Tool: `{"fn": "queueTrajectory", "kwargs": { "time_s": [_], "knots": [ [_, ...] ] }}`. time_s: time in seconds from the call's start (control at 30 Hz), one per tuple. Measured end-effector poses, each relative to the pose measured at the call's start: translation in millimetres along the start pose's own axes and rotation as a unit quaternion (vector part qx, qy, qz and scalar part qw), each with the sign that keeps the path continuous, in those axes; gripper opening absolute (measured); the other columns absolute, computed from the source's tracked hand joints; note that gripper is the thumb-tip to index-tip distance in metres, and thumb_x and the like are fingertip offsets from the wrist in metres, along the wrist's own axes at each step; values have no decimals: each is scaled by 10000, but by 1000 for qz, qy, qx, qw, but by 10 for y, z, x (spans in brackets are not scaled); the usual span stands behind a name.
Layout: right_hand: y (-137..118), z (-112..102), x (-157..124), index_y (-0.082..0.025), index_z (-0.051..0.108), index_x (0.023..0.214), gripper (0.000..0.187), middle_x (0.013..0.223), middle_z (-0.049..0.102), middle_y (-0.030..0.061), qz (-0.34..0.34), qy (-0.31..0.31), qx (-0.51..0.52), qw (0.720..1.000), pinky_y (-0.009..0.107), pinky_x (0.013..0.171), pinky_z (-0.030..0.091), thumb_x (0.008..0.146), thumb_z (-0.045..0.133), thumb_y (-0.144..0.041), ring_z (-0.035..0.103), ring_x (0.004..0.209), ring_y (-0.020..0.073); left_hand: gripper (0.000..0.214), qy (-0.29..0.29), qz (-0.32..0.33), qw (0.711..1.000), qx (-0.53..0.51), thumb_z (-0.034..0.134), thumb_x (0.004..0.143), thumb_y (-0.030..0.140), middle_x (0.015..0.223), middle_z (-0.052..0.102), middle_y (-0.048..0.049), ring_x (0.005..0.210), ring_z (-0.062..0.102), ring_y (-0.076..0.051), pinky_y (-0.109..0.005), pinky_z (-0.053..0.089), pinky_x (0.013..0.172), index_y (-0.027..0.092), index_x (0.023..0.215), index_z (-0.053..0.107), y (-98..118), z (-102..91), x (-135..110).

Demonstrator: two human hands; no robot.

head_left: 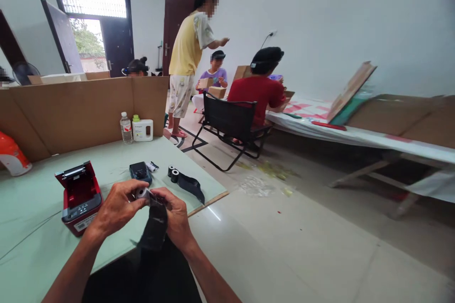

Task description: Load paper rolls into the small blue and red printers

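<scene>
The left hand [117,204] grips a small paper roll [142,193] above the near edge of the bench [31,199]; close beside it, the right hand [177,217] pinches a hanging black strip [155,228]. Nearby stands a red printer [78,201], lid [76,171] raised. Beyond lie a dark device [139,171] and two further rolls [174,175], with another strip [192,186] trailing.

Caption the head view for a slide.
The left hand holds a small white roll, the right hand a dark strip, near an open-lidded red device on a pale green table.
</scene>
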State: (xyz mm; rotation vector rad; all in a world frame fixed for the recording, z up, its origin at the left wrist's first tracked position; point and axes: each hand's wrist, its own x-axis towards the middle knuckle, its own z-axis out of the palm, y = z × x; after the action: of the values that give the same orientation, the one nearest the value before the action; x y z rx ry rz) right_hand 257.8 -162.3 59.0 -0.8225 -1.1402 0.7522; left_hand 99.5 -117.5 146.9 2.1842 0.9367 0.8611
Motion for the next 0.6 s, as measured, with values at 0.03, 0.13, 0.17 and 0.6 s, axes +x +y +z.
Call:
{"fn": "queueTrajectory", "kwargs": {
  "time_s": [0.03,0.13,0.17,0.6],
  "knots": [
    [-29,17,3,-229,789,1022,196,973,751,35,31,-9,19,999,314,803,548,838,747,-282,683,893,207,293,-1,-3,1000,-6,689,811,222,952,792,-57,831,707,-196,-302,553,753,191,1086,784,-14,-16,-15],
    [-117,58,23,-213,796,972,237,904,750,22,111,-40,77,990,324,812,548,782,813,-353,678,860,209,267,5,-4,1000,-4,676,838,245,903,786,-45,791,700,-187,-302,566,745,194,1076,787,-59,-62,-52],
    [-136,74,25,-208,796,941,244,860,743,14,135,-46,96,985,320,800,548,765,831,-372,673,831,203,273,5,1,1000,-2,672,845,247,905,783,-46,783,698,-185,-304,572,742,194,1088,783,-71,-73,-68],
    [64,339,-110,-169,727,1025,570,896,730,84,204,-64,268,939,403,779,578,725,853,-637,716,853,257,566,87,229,959,141,715,830,230,1271,706,-88,1115,730,-283,-367,629,937,283,1380,590,-554,24,-244]
  ]
}}
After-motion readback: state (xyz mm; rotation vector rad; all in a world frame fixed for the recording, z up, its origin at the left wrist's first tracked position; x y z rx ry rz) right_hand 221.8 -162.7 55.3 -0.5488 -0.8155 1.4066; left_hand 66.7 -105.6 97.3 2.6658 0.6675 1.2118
